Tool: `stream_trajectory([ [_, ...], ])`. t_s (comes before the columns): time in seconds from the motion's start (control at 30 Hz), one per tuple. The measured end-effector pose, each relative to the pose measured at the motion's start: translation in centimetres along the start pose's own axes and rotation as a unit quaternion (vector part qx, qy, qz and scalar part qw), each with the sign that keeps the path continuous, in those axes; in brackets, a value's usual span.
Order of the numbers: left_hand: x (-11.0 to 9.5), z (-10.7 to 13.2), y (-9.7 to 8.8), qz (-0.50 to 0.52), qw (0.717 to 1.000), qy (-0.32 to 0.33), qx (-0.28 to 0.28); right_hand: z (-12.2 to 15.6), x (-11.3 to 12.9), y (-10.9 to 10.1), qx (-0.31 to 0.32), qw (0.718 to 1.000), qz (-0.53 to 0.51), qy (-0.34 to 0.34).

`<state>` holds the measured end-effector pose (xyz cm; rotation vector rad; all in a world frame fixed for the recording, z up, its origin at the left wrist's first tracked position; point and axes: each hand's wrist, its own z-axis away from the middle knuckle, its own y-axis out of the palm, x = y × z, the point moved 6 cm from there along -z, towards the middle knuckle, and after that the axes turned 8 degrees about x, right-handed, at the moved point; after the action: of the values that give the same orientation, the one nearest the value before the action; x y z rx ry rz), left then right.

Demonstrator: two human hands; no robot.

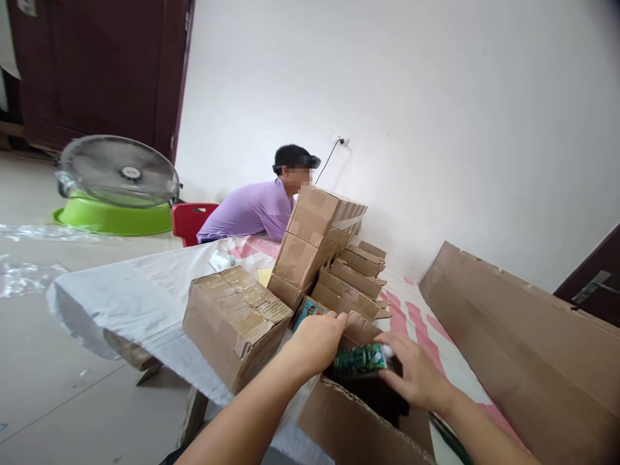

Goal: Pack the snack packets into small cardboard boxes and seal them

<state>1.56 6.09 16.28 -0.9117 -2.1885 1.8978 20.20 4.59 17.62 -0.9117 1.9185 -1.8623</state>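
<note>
An open cardboard box [349, 420] stands in front of me on the table, its inside dark. My right hand [414, 371] reaches over its opening, thumb and fingers closed around the white-capped end of a dark green printed bottle [358, 359]. The bottle lies nearly level, partly inside the box; I cannot tell whether its far end touches anything. My left hand [317, 342] is closed at the box's far left edge, its fingers on a raised cardboard flap [359, 328]. Just beyond that hand is a blue printed package [309, 311], partly hidden.
A taped carton [237, 310] sits to the left, with a taller carton stack [314, 239] and several opened boxes [356, 278] behind. A long cardboard panel [523, 342] stands at right. Across the cloth-covered table [140, 284] leans a person in purple [252, 210]. A fan [121, 171] is on the left.
</note>
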Motion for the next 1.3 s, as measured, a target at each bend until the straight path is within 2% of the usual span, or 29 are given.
stream_trajectory([
  [0.1,0.8,-0.4,-0.8,0.024,0.999,0.006,-0.028,-0.7,-1.9,-3.5,-0.1,0.992,-0.077,0.017],
  [0.17,1.7,-1.3,-1.3,0.153,0.984,0.021,-0.09,-1.5,-3.6,-5.1,-0.166,0.973,-0.151,0.053],
  [0.2,2.4,-1.9,-1.4,0.255,0.959,0.032,-0.122,-2.0,-4.4,-5.6,-0.194,0.961,-0.185,0.068],
  [0.27,4.0,-3.5,-0.7,0.46,0.874,0.053,-0.148,-3.4,-5.6,-6.0,-0.227,0.943,-0.227,0.084],
  [0.33,4.7,-5.1,0.4,0.533,0.831,0.083,-0.134,-4.9,-6.3,-5.8,-0.237,0.939,-0.233,0.086],
  [0.57,5.7,-9.1,4.3,0.603,0.779,0.128,-0.116,-8.7,-9.6,-4.5,-0.252,0.938,-0.198,0.129],
  [0.73,5.9,-10.9,6.2,0.617,0.765,0.133,-0.13,-9.5,-11.0,-4.1,-0.251,0.941,-0.175,0.145],
  [0.83,5.5,-10.4,5.6,0.616,0.761,0.15,-0.136,-9.0,-10.6,-3.4,-0.245,0.943,-0.168,0.148],
  [1.0,2.8,-7.3,2.2,0.609,0.747,0.241,-0.112,-5.9,-7.8,-3.8,-0.248,0.949,-0.134,0.139],
  [1.03,2.4,-6.8,1.7,0.597,0.755,0.25,-0.109,-4.7,-7.3,-4.2,-0.251,0.948,-0.131,0.142],
  [1.07,2.2,-6.5,1.3,0.576,0.774,0.24,-0.11,-3.2,-7.1,-4.5,-0.255,0.946,-0.132,0.151],
  [1.17,3.4,-6.6,1.5,0.489,0.855,0.118,-0.122,3.3,-8.3,-4.7,-0.268,0.925,-0.167,0.21],
  [1.23,5.0,-7.0,2.3,0.438,0.891,0.031,-0.113,8.8,-10.0,-3.5,-0.275,0.899,-0.225,0.256],
  [1.3,6.5,-7.4,3.4,0.388,0.917,-0.039,-0.084,14.4,-11.5,-1.3,-0.294,0.867,-0.278,0.29],
])
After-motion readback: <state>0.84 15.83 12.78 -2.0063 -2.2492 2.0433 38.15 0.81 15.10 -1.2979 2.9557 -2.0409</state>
